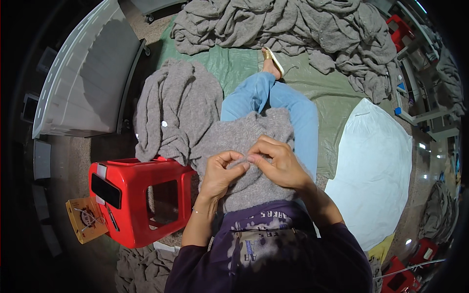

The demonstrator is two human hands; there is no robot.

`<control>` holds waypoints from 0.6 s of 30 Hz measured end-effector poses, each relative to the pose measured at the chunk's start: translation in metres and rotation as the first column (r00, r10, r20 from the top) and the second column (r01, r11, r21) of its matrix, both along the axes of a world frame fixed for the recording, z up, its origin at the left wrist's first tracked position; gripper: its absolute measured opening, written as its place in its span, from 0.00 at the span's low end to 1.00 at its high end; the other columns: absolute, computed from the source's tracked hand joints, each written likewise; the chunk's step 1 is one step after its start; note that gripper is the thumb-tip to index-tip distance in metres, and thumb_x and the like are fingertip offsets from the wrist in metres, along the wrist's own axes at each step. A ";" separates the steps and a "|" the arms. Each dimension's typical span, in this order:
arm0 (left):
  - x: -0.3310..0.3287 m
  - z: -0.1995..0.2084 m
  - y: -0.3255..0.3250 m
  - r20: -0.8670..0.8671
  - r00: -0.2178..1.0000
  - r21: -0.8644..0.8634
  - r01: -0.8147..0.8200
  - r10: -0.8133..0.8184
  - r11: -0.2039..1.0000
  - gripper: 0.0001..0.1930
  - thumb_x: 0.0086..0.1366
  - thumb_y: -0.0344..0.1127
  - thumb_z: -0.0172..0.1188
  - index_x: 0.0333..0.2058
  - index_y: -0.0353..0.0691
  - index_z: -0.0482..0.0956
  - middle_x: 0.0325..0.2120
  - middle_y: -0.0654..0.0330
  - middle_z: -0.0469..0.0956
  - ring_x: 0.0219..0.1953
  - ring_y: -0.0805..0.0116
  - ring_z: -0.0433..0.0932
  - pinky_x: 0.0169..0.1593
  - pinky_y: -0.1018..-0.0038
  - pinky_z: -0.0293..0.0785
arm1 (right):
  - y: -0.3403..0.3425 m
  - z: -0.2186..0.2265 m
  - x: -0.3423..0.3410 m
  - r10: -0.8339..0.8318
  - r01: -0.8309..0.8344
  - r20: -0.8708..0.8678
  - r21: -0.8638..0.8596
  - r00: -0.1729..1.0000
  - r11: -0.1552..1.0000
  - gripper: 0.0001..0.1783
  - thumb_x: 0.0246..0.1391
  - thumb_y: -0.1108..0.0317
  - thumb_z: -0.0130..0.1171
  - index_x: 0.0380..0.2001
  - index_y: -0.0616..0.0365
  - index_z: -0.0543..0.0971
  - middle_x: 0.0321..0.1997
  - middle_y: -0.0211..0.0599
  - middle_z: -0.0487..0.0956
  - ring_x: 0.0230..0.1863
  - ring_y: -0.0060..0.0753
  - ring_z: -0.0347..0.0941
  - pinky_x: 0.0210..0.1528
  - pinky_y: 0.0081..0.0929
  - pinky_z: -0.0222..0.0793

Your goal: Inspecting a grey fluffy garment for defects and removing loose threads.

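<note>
Grey knit cloth on the lap, a fold of it pinched in the fingers of both hands.
Left fingers and right fingers clamp the fold thumb against forefinger, the two grips close side by side; I cannot tell whether the fingertips touch. Beneath and beyond them, the cloth spreads over the pale blue jeans. It looks light, limp and fuzzy, so it should drape rather than keep a shape, and probably clings more than it slips; hard tugging could stretch or snag the knit. A shallow pinch on either side of the fold seems the best hold, with the bulk left resting on the legs, below the fingers.
</note>
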State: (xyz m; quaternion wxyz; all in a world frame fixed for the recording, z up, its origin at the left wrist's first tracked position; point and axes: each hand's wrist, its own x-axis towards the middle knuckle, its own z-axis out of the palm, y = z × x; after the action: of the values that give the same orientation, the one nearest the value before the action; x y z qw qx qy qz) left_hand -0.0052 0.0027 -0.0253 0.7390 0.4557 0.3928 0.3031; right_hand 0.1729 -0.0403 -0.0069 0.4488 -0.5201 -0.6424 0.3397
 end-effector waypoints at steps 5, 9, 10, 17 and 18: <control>0.011 -0.007 -0.005 0.044 0.990 0.028 -0.135 0.134 0.990 0.03 0.55 0.22 0.61 0.29 0.37 0.77 0.24 0.69 0.75 0.25 0.85 0.69 0.29 0.88 0.63 | -0.002 -0.008 -0.018 -0.161 0.161 -0.061 0.000 0.985 0.987 0.04 0.51 0.74 0.57 0.29 0.64 0.74 0.26 0.40 0.73 0.27 0.36 0.72 0.29 0.28 0.65; 0.025 -0.017 -0.015 0.201 0.904 -0.078 -0.369 0.377 0.926 0.08 0.55 0.18 0.58 0.32 0.36 0.74 0.23 0.71 0.71 0.23 0.87 0.64 0.26 0.88 0.58 | -0.004 -0.012 -0.024 -0.197 0.206 -0.075 0.132 0.978 0.970 0.02 0.50 0.79 0.58 0.28 0.64 0.74 0.24 0.37 0.72 0.24 0.30 0.70 0.26 0.24 0.63; 0.028 -0.015 -0.017 0.226 0.873 -0.040 -0.435 0.432 0.900 0.08 0.54 0.18 0.58 0.32 0.36 0.75 0.24 0.71 0.71 0.23 0.87 0.64 0.27 0.89 0.58 | -0.005 -0.012 -0.025 -0.201 0.209 -0.075 0.129 0.977 0.969 0.02 0.50 0.79 0.58 0.28 0.64 0.74 0.24 0.37 0.72 0.24 0.30 0.70 0.26 0.24 0.63; 0.017 -0.014 -0.014 0.190 0.931 0.048 -0.325 0.311 0.945 0.07 0.54 0.20 0.58 0.33 0.34 0.77 0.27 0.68 0.74 0.28 0.83 0.69 0.33 0.87 0.64 | -0.012 -0.009 -0.026 -0.166 0.175 -0.061 0.184 0.984 0.967 0.04 0.49 0.80 0.59 0.29 0.64 0.73 0.24 0.39 0.72 0.23 0.30 0.70 0.25 0.26 0.64; 0.015 -0.012 -0.014 0.190 0.933 0.049 -0.320 0.306 0.946 0.07 0.54 0.20 0.58 0.33 0.34 0.77 0.27 0.68 0.74 0.28 0.83 0.69 0.33 0.87 0.64 | -0.014 -0.009 -0.024 -0.144 0.154 -0.081 0.142 0.986 0.978 0.04 0.50 0.79 0.59 0.30 0.64 0.74 0.25 0.39 0.73 0.24 0.30 0.71 0.26 0.25 0.65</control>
State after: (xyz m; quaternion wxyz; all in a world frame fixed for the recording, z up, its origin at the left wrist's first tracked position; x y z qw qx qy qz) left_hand 0.0098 -0.0115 -0.0375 0.6950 0.3870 0.3798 0.4721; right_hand 0.1490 -0.0538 -0.0160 0.5326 -0.5199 -0.6088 0.2746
